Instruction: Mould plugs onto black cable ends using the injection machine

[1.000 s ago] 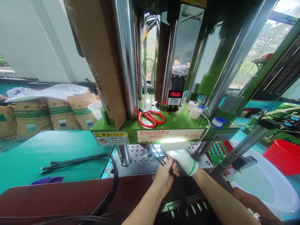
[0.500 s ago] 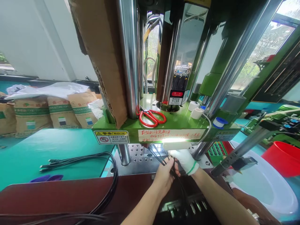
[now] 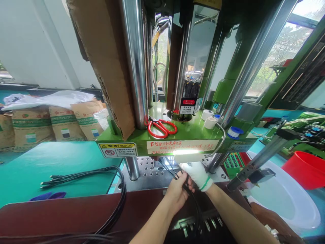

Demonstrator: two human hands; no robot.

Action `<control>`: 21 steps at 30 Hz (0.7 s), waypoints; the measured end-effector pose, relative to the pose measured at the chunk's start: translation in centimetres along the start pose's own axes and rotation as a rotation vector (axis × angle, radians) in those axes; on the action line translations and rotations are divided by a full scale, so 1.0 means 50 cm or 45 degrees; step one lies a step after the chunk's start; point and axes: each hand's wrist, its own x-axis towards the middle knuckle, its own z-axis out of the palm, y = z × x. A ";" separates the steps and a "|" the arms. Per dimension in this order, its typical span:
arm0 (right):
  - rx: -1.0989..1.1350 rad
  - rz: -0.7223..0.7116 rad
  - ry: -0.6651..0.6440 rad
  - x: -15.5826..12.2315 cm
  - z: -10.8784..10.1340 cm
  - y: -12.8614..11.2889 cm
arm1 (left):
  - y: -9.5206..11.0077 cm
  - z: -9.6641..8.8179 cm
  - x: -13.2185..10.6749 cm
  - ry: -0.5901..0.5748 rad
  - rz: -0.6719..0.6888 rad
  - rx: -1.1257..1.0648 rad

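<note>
Several thin black cables fan out under the green press head, and their rear lengths hang down over the dark front ledge. Bare and closed around the bunch is my left hand. Beside it on the right, my right hand wears a white glove with a green cuff edge and bare fingertips. Its fingers are bent in on the same cables, close to my left fingers. The cable ends lie in the bright area below the lamp, too small to make out.
Red-handled scissors, white tape rolls and a blue spool rest on the press platform. More black cables lie on the green table at left. A white basin and red bucket stand at right.
The whole view has shifted slightly, so the press sits a little further left. Both hands stay on the cables, with hardly any movement of their own.
</note>
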 end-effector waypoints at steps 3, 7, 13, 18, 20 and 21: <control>0.114 0.043 -0.017 -0.007 -0.004 -0.008 | 0.000 0.000 0.000 -0.070 0.029 0.007; 0.317 0.245 -0.074 -0.016 -0.001 -0.017 | -0.002 -0.001 -0.001 -0.094 0.036 0.063; 0.417 0.383 -0.088 -0.018 -0.002 -0.026 | -0.006 -0.004 0.002 -0.111 0.046 0.075; 0.364 0.350 -0.023 -0.022 -0.003 -0.039 | -0.009 -0.004 0.002 -0.057 0.037 0.103; 0.299 0.342 0.025 -0.024 -0.002 -0.042 | -0.009 -0.004 0.000 -0.006 0.006 0.108; 0.269 0.341 0.051 -0.025 -0.002 -0.042 | -0.009 -0.004 -0.001 0.016 -0.012 0.106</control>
